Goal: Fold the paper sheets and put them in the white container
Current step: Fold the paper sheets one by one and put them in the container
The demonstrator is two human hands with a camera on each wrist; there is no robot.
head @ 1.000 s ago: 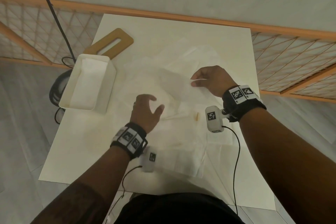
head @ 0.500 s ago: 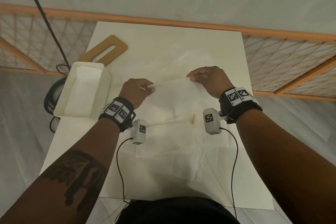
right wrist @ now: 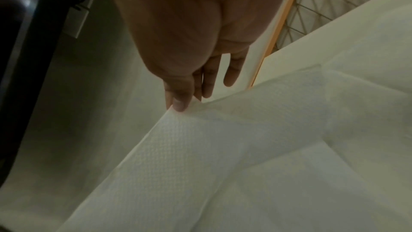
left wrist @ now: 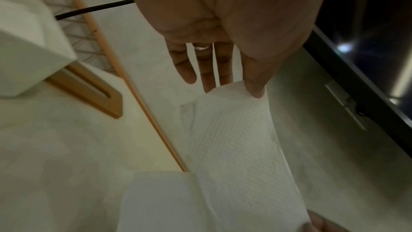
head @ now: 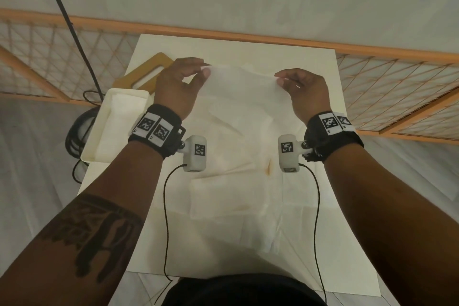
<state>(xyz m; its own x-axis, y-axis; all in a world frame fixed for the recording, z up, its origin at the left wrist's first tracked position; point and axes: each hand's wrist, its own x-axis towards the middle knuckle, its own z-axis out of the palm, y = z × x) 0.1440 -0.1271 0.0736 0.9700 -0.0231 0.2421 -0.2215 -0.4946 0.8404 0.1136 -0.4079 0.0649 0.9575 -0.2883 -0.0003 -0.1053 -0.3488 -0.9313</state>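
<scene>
The container (head: pixel 119 117) sits at the table's (head: pixel 323 243) left edge, with paper sheets (head: pixel 238 181) spread to its right.

both forearms reach forward side by side, wrists raised, each in a black band with a small white camera. the left hand (head: pixel 177 84) and the right hand (head: pixel 303 89) are held apart at the same height, each pinching a top corner of one paper sheet (head: pixel 242 87) between thumb and fingertips
</scene>
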